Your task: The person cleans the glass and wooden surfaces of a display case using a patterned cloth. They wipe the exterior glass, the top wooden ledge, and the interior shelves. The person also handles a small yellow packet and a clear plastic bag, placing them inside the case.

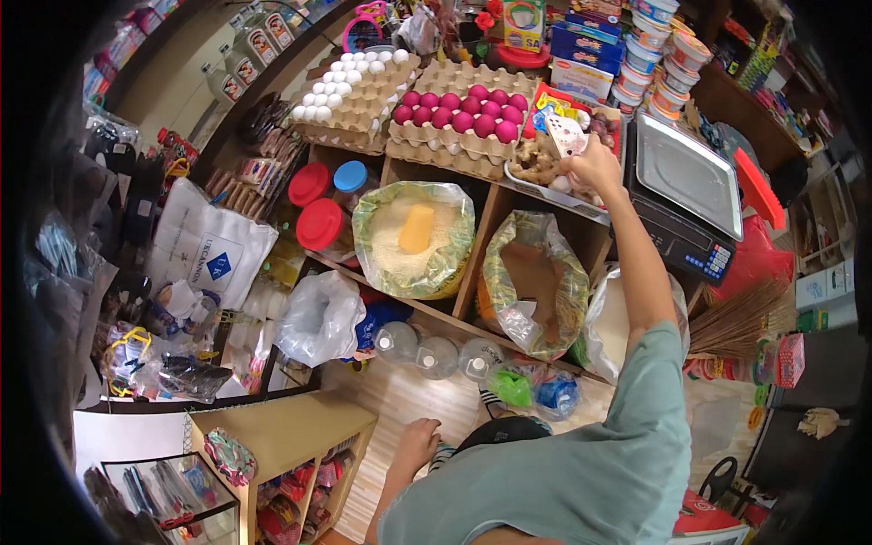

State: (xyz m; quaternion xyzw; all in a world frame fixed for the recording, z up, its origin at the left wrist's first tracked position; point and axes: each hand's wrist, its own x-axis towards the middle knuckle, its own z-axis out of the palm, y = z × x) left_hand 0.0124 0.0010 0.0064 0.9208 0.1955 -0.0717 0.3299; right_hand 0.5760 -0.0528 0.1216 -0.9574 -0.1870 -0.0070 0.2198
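My right hand reaches up to a shallow tray of ginger, garlic and onions, its fingers closed on a white perforated plastic item. Just right of it sits a black digital scale with a metal pan. Left of the tray are egg cartons holding several magenta eggs and white eggs. My left hand hangs low over the floor, fingers loosely bent and apart, holding nothing that I can see. The forearm below it leads down to the bottom edge.
Open sacks of grain and powder fill the wooden compartments. Red-lidded jars, plastic bags and large bottles stand nearby. A low wooden cabinet is at lower left; stacked tubs and a straw broom are to the right.
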